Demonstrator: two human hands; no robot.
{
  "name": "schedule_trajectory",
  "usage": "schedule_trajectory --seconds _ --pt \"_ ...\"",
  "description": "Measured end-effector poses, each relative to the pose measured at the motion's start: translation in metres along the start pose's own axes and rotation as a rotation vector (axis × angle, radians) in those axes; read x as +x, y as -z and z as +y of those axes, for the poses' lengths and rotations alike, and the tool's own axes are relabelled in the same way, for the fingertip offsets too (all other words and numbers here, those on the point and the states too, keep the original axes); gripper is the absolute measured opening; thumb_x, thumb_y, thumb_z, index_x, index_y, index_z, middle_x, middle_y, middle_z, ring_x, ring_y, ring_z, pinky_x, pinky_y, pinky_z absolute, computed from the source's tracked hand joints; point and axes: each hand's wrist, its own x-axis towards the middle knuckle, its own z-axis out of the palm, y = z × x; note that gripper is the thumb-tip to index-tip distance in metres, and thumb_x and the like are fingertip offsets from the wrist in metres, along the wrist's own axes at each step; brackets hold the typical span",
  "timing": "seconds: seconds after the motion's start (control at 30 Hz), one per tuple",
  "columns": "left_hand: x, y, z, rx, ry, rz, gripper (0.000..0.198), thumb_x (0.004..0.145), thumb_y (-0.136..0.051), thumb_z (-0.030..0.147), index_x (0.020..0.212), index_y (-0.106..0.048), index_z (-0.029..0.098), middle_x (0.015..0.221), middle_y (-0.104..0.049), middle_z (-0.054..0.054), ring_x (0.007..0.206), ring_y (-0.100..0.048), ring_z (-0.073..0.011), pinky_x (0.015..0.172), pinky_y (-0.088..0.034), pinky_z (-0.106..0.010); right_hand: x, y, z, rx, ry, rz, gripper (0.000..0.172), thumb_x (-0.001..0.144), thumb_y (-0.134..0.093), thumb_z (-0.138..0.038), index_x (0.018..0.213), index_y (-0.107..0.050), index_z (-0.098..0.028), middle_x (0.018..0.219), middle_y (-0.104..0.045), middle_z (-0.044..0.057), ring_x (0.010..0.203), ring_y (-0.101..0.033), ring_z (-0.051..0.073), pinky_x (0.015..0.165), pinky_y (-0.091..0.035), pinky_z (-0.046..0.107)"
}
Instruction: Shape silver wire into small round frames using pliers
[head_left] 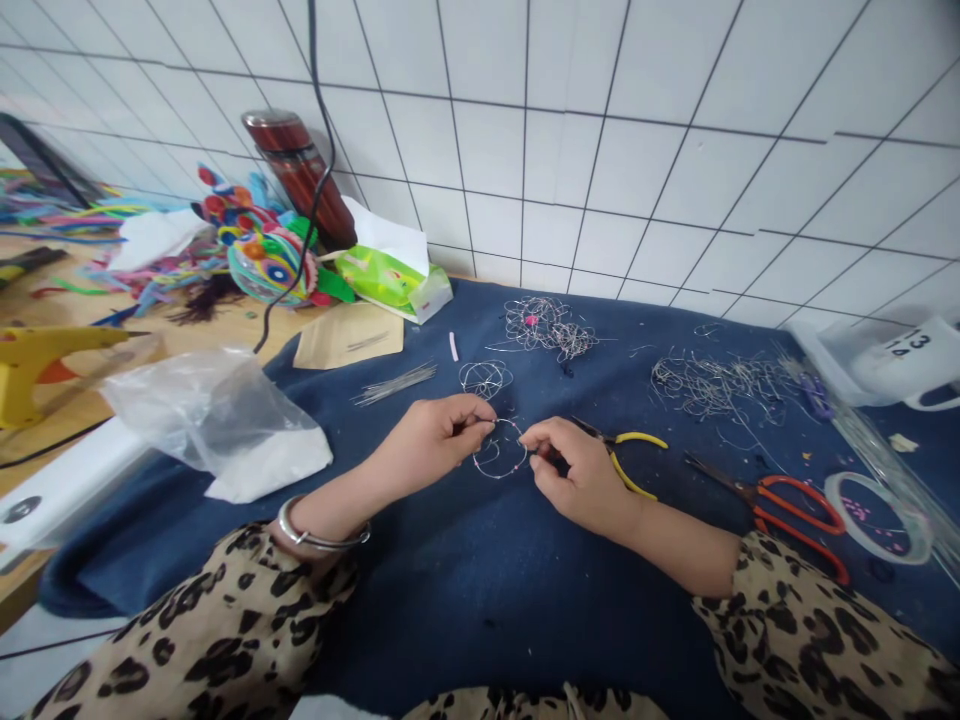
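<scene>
In the head view, the left hand (442, 440) pinches its fingers together on the left side of a small wire ring (499, 458) (it carries some pink beads), which is just above the blue cloth (465, 590). The right hand (577, 478) is closed around the yellow-handled pliers (634, 455) at the ring's right side. Red scissors (795, 505) lie near, to the right.

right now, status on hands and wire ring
Left hand and right hand both pinch the wire ring. Yellow pliers just behind right hand. Nothing blocking.
</scene>
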Motion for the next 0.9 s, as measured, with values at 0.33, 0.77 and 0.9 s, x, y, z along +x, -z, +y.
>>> schedule_trajectory --seconds 0.33,0.77,0.9 --pt "0.0003 -0.0031 0.0016 0.185 -0.085 0.075 0.014 0.082 -0.044 0.019 0.083 -0.058 0.017 0.063 -0.058 0.003 0.053 -0.047 -0.0078 0.051 -0.034 -0.019 -0.0005 -0.0016 -0.0006 0.019 -0.065 -0.037 0.016 0.076 -0.052 -0.015 0.091 -0.053 -0.021 0.084 -0.058 0.000 0.068 -0.054 0.010 0.068 -0.046 0.024" --pt "-0.0007 -0.0050 0.0048 0.167 -0.038 0.133 0.011 0.079 -0.043 0.013 0.079 -0.053 0.017 0.061 -0.051 0.004 0.053 -0.044 -0.0083 0.052 -0.033 -0.019 -0.0001 -0.0017 -0.0042 -0.017 -0.088 0.033 0.018 0.074 -0.058 -0.018 0.090 -0.052 -0.021 0.080 -0.054 0.000 0.070 -0.052 0.011 0.070 -0.044 0.026" --pt "-0.0012 -0.0057 0.0067 0.165 -0.008 0.148 0.009 0.078 -0.043 0.013 0.078 -0.052 0.017 0.061 -0.051 0.005 0.053 -0.045 -0.0084 0.052 -0.033 -0.020 -0.0014 -0.0033 -0.0056 -0.027 -0.138 0.015 0.030 0.071 -0.063 -0.025 0.097 -0.049 -0.021 0.083 -0.054 0.000 0.071 -0.051 0.012 0.070 -0.045 0.027"
